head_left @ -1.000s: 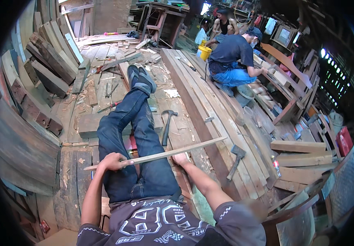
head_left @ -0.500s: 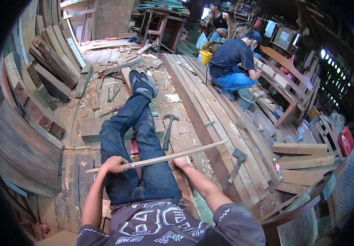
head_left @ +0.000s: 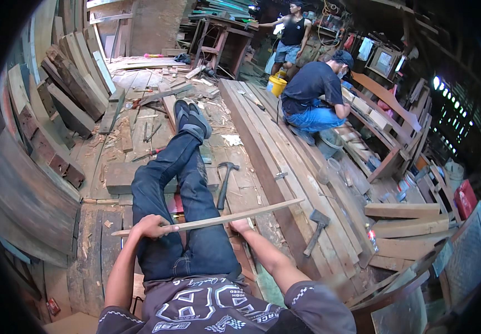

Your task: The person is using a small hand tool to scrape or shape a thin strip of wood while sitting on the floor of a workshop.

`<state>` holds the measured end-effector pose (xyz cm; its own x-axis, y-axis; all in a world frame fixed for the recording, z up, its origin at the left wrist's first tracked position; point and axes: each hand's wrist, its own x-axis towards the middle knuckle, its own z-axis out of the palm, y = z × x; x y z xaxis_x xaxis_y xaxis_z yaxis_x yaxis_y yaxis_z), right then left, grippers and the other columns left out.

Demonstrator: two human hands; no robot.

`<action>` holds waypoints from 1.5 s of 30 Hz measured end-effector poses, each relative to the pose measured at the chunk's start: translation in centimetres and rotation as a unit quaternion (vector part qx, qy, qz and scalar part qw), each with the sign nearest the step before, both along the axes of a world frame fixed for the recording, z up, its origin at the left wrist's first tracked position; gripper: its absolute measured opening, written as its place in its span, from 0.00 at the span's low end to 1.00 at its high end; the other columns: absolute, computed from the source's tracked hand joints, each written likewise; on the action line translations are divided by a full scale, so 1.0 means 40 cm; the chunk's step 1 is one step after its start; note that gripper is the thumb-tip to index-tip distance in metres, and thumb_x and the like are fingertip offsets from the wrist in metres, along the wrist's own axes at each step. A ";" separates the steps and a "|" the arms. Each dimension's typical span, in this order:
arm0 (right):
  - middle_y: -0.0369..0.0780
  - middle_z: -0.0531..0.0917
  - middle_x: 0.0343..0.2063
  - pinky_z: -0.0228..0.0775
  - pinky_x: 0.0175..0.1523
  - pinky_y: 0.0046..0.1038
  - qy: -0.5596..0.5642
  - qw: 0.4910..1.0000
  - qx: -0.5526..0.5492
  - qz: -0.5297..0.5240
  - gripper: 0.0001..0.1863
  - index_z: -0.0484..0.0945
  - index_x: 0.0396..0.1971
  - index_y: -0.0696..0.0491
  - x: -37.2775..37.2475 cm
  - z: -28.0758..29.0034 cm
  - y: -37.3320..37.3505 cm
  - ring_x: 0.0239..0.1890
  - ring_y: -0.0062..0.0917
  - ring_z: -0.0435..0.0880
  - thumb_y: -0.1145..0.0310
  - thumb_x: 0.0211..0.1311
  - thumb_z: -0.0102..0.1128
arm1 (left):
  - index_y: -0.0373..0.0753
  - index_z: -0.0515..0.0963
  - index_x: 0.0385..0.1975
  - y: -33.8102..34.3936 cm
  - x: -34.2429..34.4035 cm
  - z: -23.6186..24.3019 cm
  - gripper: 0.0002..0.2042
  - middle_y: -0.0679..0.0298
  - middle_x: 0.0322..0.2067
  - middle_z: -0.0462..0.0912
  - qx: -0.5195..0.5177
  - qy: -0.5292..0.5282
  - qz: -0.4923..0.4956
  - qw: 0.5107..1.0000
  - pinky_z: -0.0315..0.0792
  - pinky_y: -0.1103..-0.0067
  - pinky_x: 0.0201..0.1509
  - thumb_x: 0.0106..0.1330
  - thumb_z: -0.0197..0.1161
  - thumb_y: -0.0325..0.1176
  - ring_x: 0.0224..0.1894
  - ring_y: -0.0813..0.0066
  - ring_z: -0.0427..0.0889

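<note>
A long, thin wooden strip (head_left: 223, 221) lies crosswise over my thighs, its right end sticking out above the planks. My left hand (head_left: 154, 226) is closed round the strip near its left end, thumb along the top. Beside my right thigh, just under the strip, is my right hand (head_left: 241, 225); its fingers are mostly hidden, so I cannot make out any grip. A claw hammer (head_left: 226, 185) lies on the floor just beyond the strip, right of my outstretched legs. A mallet-like hammer (head_left: 316, 231) rests on the planks at the right.
Long planks (head_left: 274, 150) run along my right side. A thick wooden block (head_left: 120, 178) lies by my left leg, and boards (head_left: 34, 189) lean at the left. One co-worker (head_left: 315, 92) crouches near a yellow bucket (head_left: 276, 84); another person (head_left: 293, 36) stands behind.
The person at the back has risen from sitting to standing with an arm stretched out. The view has shifted slightly. My hands and the strip stay nearly as they were.
</note>
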<state>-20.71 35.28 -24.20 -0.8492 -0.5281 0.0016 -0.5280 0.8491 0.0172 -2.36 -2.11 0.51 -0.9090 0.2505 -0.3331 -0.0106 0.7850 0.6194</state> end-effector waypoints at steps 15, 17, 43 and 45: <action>0.46 0.86 0.35 0.74 0.43 0.45 -0.014 1.000 -0.023 -0.012 0.19 0.84 0.33 0.52 0.036 0.062 -0.019 0.39 0.44 0.84 0.55 0.64 0.47 | 0.38 0.83 0.21 -0.007 0.005 -0.004 0.31 0.64 0.16 0.80 -0.008 0.000 0.005 1.000 0.75 0.76 0.29 0.61 0.57 0.66 0.20 0.72 0.81; 0.46 0.86 0.35 0.74 0.44 0.45 -0.006 0.999 -0.029 -0.014 0.19 0.84 0.33 0.52 0.040 0.061 -0.020 0.39 0.44 0.84 0.55 0.64 0.47 | 0.38 0.83 0.21 -0.009 0.006 -0.005 0.31 0.64 0.16 0.80 -0.015 -0.006 0.009 1.000 0.75 0.76 0.29 0.61 0.57 0.66 0.20 0.72 0.81; 0.47 0.84 0.25 0.73 0.38 0.45 0.146 0.983 -0.091 0.058 0.11 0.83 0.23 0.53 0.112 0.076 -0.053 0.31 0.42 0.84 0.65 0.56 0.54 | 0.38 0.83 0.24 -0.019 0.015 -0.023 0.30 0.63 0.16 0.80 -0.012 0.008 0.002 1.000 0.74 0.75 0.30 0.63 0.57 0.64 0.21 0.70 0.81; 0.45 0.84 0.25 0.73 0.40 0.45 0.062 0.993 -0.103 0.015 0.11 0.84 0.26 0.52 0.099 0.079 -0.052 0.32 0.41 0.84 0.65 0.57 0.53 | 0.38 0.83 0.24 -0.013 0.006 -0.022 0.30 0.63 0.16 0.79 -0.009 0.021 -0.010 1.000 0.73 0.75 0.29 0.63 0.57 0.63 0.21 0.70 0.81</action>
